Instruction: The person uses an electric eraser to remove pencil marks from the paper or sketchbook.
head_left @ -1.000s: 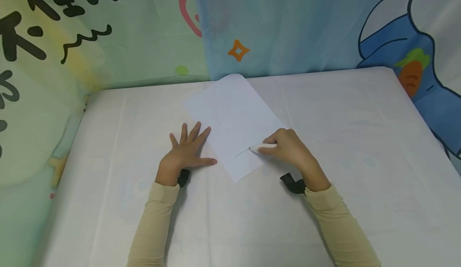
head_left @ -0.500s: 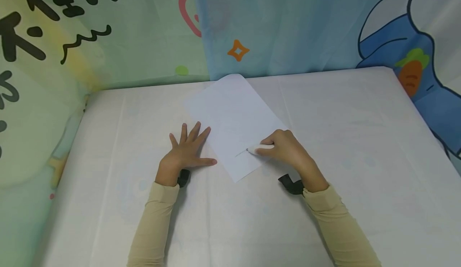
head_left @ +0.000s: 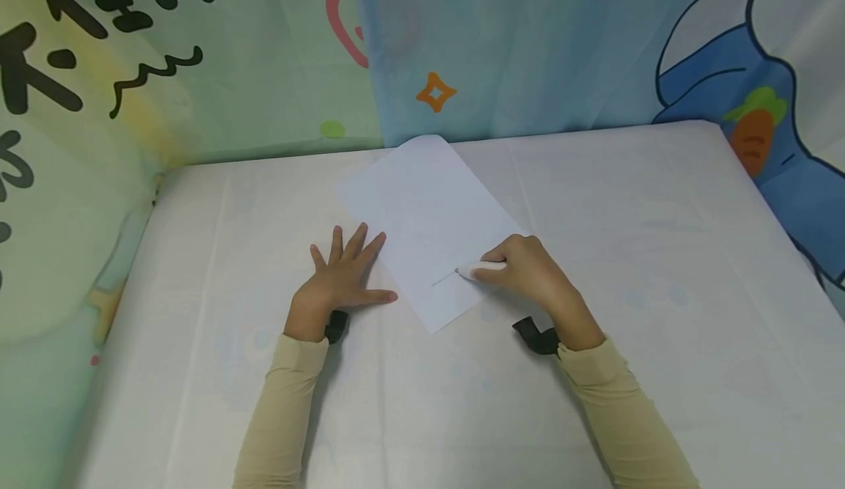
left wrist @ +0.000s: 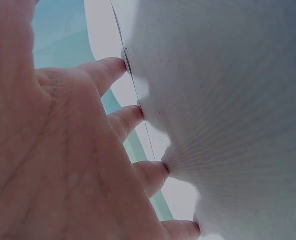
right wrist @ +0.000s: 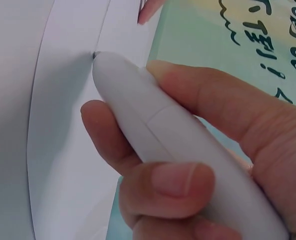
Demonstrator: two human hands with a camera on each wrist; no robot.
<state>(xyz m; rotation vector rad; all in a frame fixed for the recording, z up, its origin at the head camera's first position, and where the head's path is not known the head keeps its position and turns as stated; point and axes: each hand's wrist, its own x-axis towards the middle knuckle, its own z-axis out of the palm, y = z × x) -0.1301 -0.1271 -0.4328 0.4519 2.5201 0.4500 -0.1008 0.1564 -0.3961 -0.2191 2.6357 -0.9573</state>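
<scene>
A sheet of white paper (head_left: 429,203) lies diagonally on the white-covered table. My right hand (head_left: 528,269) grips a thick white pen-shaped tool (right wrist: 162,132) with a small dark tip. That tip is at the paper's surface, at the upper right end of a thin grey line (head_left: 442,279) near the paper's front corner. Thumb and fingers wrap round the tool's body in the right wrist view. My left hand (head_left: 339,284) rests palm down with fingers spread, just left of the paper; its index fingertip is right at the paper's left edge.
White cloth (head_left: 634,254) covers the table. Printed curtains (head_left: 528,49) hang behind and at the left, with cartoon figures and lettering. A black wrist strap piece (head_left: 538,336) sticks out by the right wrist, another black piece (head_left: 337,325) by the left.
My right hand slid the tool a little down and left along the line, then back up and right. The line looks slightly darker. The left hand and the paper stay put.
</scene>
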